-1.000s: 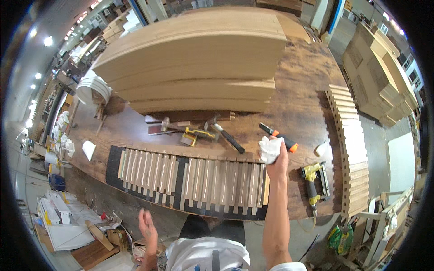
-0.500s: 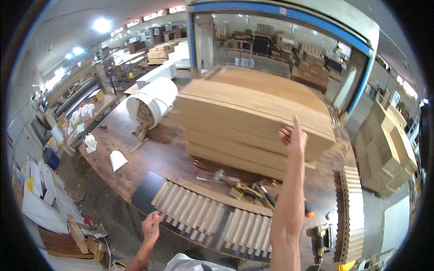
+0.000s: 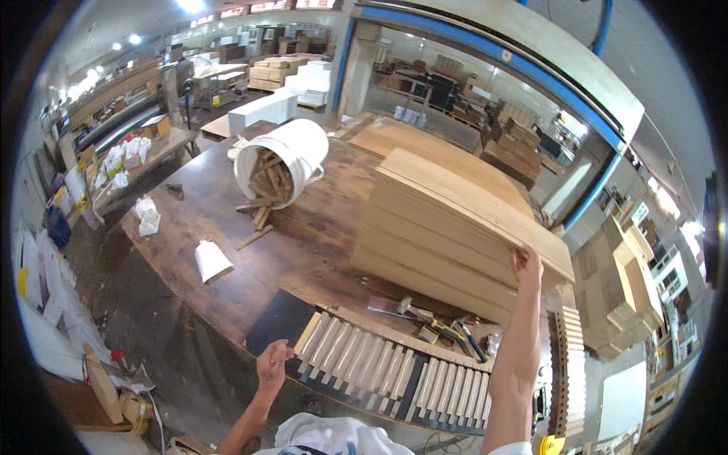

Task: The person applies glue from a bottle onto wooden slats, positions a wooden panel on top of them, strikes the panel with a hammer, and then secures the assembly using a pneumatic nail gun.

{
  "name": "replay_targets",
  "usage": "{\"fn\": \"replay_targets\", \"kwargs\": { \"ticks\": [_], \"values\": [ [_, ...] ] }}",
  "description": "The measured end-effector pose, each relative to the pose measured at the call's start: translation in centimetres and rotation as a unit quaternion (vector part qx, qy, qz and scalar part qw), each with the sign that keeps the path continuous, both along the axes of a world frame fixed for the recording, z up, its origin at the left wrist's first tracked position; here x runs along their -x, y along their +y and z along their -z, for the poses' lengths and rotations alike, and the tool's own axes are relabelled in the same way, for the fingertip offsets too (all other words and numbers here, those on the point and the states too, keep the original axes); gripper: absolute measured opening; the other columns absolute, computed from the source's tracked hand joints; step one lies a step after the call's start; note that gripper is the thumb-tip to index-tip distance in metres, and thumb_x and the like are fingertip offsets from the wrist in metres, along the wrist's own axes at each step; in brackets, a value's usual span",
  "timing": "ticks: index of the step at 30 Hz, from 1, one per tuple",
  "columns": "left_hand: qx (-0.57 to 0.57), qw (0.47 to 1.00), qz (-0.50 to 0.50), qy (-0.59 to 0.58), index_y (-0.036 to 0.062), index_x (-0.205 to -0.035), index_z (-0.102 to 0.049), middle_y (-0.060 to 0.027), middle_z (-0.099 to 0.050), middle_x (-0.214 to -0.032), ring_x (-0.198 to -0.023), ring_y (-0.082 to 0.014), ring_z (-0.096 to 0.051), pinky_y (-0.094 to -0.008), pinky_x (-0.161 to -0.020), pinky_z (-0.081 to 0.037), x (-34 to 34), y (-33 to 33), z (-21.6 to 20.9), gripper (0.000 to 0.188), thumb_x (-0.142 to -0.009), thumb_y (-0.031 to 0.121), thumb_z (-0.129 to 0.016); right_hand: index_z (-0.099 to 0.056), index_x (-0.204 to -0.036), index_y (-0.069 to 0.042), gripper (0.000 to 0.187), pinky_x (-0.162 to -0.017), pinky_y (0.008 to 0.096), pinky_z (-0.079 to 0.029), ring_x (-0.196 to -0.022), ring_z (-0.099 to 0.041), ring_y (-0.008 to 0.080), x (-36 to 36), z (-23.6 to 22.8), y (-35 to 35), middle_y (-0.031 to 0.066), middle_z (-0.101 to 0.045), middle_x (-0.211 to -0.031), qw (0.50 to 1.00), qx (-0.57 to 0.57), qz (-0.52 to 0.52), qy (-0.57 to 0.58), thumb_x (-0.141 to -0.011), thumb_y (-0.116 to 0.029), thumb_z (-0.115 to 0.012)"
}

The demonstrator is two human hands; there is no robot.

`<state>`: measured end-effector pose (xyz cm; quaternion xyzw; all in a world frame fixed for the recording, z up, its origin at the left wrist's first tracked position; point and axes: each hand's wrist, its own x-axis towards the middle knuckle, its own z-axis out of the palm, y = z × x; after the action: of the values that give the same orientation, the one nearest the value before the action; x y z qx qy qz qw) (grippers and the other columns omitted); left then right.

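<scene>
Boards [image 3: 444, 243] sit stacked on the table [image 3: 318, 246], their edge apparently offering your right hand [image 3: 528, 265] a hold; your left hand [image 3: 273, 365], well apart, curls beside the slats [image 3: 368, 358]; whether either grips, I cannot tell

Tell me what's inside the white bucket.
The white bucket, lying on its side, holds wooden strips, some sticking out of its mouth; whatever lies deeper is hidden behind them.

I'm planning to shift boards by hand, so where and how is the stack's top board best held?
Probably grip the top board by its near long edge, coming from the near side, grips spread wide: the board lies flat, and that edge faces the camera. The right hand is at this edge, toward its right end.
</scene>
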<state>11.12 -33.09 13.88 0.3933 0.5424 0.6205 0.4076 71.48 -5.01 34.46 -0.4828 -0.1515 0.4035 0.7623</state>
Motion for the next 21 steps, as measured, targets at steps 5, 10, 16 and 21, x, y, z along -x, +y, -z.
{"fn": "replay_targets", "kwargs": {
  "ticks": [5,10,16,21],
  "values": [
    [0.005,1.0,-0.016,-0.016,-0.001,-0.114,-0.064,-0.0069,-0.07,-0.087,-0.081,-0.0137,-0.066,-0.0291,-0.077,-0.053,2.3,-0.5,0.1,0.037,-0.101,0.032,-0.055,-0.063,-0.097,0.0,0.021,-0.072,0.0394,-0.061,-0.084,-0.067,0.0266,6.9,3.1,-5.0,0.0129,-0.067,-0.094,0.983,-0.159,-0.008,0.088,-0.086,-0.016,-0.072],
    [0.015,0.991,0.095,-0.093,0.0004,-0.116,-0.063,-0.0055,-0.069,-0.092,-0.087,-0.0127,-0.064,-0.0282,-0.083,-0.051,-0.1,1.3,-0.5,0.037,-0.101,0.034,-0.057,-0.064,-0.098,0.001,0.019,-0.074,0.04,-0.061,-0.088,-0.065,0.0255,2.7,2.2,-4.8,0.0133,-0.067,-0.098,0.988,-0.15,0.01,0.044,-0.085,-0.009,-0.072],
    [-0.03,0.975,0.209,-0.071,0.0037,-0.127,-0.058,-0.0105,-0.066,-0.111,-0.105,-0.0185,-0.061,-0.0348,-0.095,-0.049,-5.2,5.1,-2.9,0.045,-0.098,0.038,-0.059,-0.064,-0.106,0.005,0.023,-0.08,0.0344,-0.058,-0.096,-0.064,0.0243,11.3,4.3,-17.1,0.0158,-0.065,-0.108,0.984,-0.17,0.037,0.04,-0.091,-0.013,-0.068],
    [-0.093,0.87,0.294,-0.386,0.0096,-0.142,-0.044,-0.0078,-0.056,-0.136,-0.125,-0.0239,-0.053,-0.0439,-0.109,-0.042,-11.8,6.0,-8.5,0.06,-0.093,0.037,-0.065,-0.052,-0.131,0.003,0.049,-0.096,0.0384,-0.051,-0.116,-0.058,0.0248,13.0,12.1,-30.4,0.014,-0.059,-0.129,0.989,-0.134,0.038,0.046,-0.093,-0.025,-0.065]
  ]
}}
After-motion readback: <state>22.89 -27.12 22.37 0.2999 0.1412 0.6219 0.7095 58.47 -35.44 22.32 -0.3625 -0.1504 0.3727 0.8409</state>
